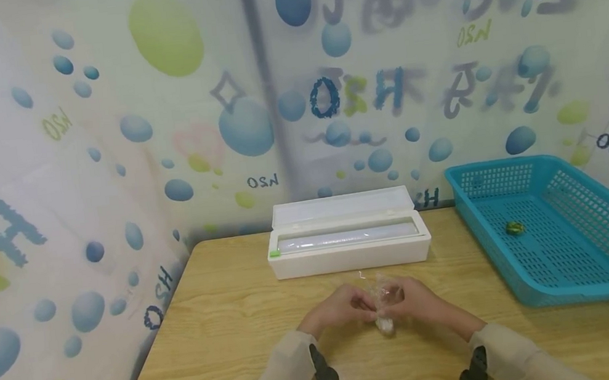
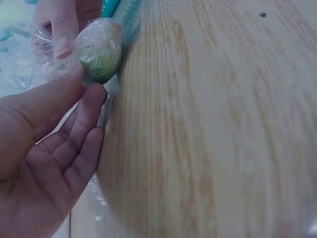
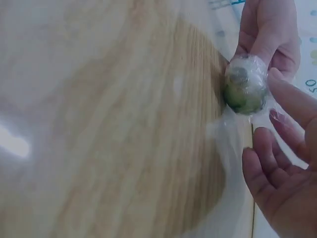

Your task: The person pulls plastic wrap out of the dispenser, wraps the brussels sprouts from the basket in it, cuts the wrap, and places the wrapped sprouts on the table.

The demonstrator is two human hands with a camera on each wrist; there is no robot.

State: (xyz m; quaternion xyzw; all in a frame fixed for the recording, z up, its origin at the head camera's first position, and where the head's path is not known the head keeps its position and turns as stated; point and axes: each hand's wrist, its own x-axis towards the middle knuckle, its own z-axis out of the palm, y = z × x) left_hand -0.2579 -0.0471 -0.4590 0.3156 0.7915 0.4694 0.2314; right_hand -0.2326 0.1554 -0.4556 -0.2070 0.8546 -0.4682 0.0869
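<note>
Between both hands hangs a small round vegetable-like thing [image 1: 386, 327], green at one end and whitish at the other, tightly covered in clear cling film [image 1: 386, 286]. My left hand [image 1: 343, 305] pinches the gathered film on one side with thumb and forefinger, its other fingers loosely bent, as the left wrist view shows beside the wrapped bundle [image 2: 101, 52]. From the other side my right hand [image 1: 413, 300] pinches the film, thumb close to the left fingertips. In the right wrist view the bundle [image 3: 245, 89] sits just below the fingertips, close over the table.
A white cling film dispenser [image 1: 351, 258] stands behind the hands, its lid raised and a film roll [image 1: 347, 237] inside. To the right, a blue plastic basket [image 1: 532, 284] holds one small green item [image 1: 515, 228]. A patterned curtain [image 1: 300, 153] hangs behind the wooden table [image 1: 212, 323].
</note>
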